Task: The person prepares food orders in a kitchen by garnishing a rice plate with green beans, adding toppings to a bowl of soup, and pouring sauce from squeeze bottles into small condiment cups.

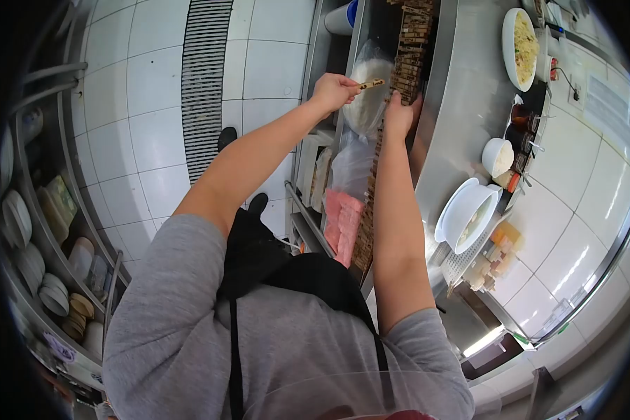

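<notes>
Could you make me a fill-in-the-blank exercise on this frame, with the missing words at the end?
The hand pinching a short, dark-spotted stick is the person's ____ one.
The right hand touches a long row of slim pieces that are ____ in colour.
The soft-looking item beside that row is ____.
The apron worn over the grey shirt is ____.

Missing words: left; brown; pink; black.

We are in a kitchen, a professional one by its look: we can see a long metal surface (449, 105), a white dish (509, 52) of food, a rack (68, 175) with stacked bowls (53, 297), a black apron (322, 280), wall tiles (574, 164) and a tiled floor (154, 105) with a slatted drain grate (204, 77) running along it
</notes>
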`<state>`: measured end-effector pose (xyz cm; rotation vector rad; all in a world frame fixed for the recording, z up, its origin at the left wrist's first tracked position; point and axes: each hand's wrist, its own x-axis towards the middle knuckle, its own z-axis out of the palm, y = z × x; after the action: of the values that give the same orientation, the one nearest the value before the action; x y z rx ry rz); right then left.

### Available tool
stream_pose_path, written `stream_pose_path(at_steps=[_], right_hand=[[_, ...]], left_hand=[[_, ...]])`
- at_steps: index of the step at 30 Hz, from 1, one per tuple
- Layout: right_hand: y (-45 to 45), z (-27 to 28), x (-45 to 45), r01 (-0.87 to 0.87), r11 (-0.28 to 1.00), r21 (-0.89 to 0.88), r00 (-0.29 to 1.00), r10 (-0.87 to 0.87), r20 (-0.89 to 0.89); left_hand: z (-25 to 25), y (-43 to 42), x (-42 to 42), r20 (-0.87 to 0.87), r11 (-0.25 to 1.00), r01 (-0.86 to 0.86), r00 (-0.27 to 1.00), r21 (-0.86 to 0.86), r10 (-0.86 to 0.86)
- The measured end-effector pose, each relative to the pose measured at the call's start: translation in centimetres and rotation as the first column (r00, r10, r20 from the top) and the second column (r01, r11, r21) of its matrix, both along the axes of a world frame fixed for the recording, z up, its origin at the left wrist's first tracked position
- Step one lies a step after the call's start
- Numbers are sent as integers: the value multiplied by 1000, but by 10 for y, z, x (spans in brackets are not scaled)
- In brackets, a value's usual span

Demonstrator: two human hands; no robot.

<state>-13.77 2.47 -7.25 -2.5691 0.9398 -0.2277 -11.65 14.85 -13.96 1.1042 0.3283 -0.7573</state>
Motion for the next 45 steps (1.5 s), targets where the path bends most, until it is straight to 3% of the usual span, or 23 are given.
stream_pose_path(at_steps=[6, 9, 17, 19, 20, 21, 25, 27, 29, 30, 31, 32, 33, 34, 35, 36, 37, 38, 39, 40, 41, 43, 45], right_hand=[[-27, -19, 10, 34, 963, 268, 995, -57, 78], [-32, -33, 8, 88, 978, 189, 981, -118, 155], [-21, -13, 10, 20, 976, 218, 988, -53, 144], [-44, -44, 9, 10, 935, 353, 960, -109, 259], [-57, -64, 6, 19, 984, 175, 966, -63, 251], [-56, -61, 5, 25, 985, 171, 964, -69, 258], [-41, -48, -17, 9, 988, -156, 989, 14, 150], [-40, -45, -22, -16, 995, 103, 990, 2, 139], [-36, -49, -21, 11, 999, 48, 980, -21, 197], [-25, -34, -18, -17, 990, 137, 990, -3, 139], [-12, -15, -17, -29, 974, 225, 996, 9, 87], [-1, 4, -18, -27, 951, 309, 999, 13, 47], [3, 15, -24, -17, 923, 384, 1000, 10, 21], [9, 16, -39, -184, 969, 167, 982, 174, 70], [18, 21, -53, -387, 920, -63, 913, 392, 116], [22, 10, -76, -559, 777, -291, 823, 564, -74], [40, 37, -96, -634, 721, -280, 720, 682, 127], [48, 46, -125, -653, 721, -231, 700, 691, 180], [56, 53, -153, -623, 756, -199, 711, 654, 257], [53, 70, -178, -668, 735, -114, 731, 677, 84], [51, 84, -201, -593, 799, -99, 791, 601, 112], [28, 99, -242, -458, 876, -148, 835, 482, 266], [8, 137, -268, -106, 994, 24, 888, 84, 452]], left_hand=[[3, -24, 14, 70, 1000, 5, 998, -27, -3], [3, -34, 19, 147, 999, 46, 988, -10, -44], [1, -40, 27, 258, 991, 98, 959, 96, -119], [-6, -44, 28, 266, 990, 112, 955, 88, -132], [-7, -45, 28, 262, 989, 126, 955, 81, -143], [-4, -44, 29, 269, 988, 132, 952, 78, -148], [1, -43, 30, 258, 964, 267, 932, -4, -257], [5, -49, 31, 162, 965, 253, 957, -68, -239], [3, -56, 36, 116, 962, 247, 965, -118, -234], [-2, -60, 37, 61, 957, 240, 971, -164, -233], [-16, -66, 36, 73, 970, 225, 973, -87, -219], [-37, -69, 38, 149, 951, 271, 945, 148, -292], [-103, -81, 37, 155, 960, 232, 954, 159, -256], [-78, -60, 36, 205, 886, 266, 910, 380, -360], [-93, -59, 24, 137, 928, 127, 973, 349, -185], [-92, -52, 18, 99, 950, 33, 993, 310, -67], [-67, -46, 9, 191, 955, -115, 980, 272, 64], [-42, -44, 0, 241, 958, -233, 952, 166, 189], [-1, -45, -9, 445, 926, -360, 852, 113, 277], [44, -46, -18, 522, 931, -365, 799, 26, 298], [96, -54, -28, 439, 916, -372, 806, -147, 398], [141, -70, -44, 588, 961, -158, 764, -229, 266], [177, -103, -59, 664, 961, 5, 724, -278, 189]])
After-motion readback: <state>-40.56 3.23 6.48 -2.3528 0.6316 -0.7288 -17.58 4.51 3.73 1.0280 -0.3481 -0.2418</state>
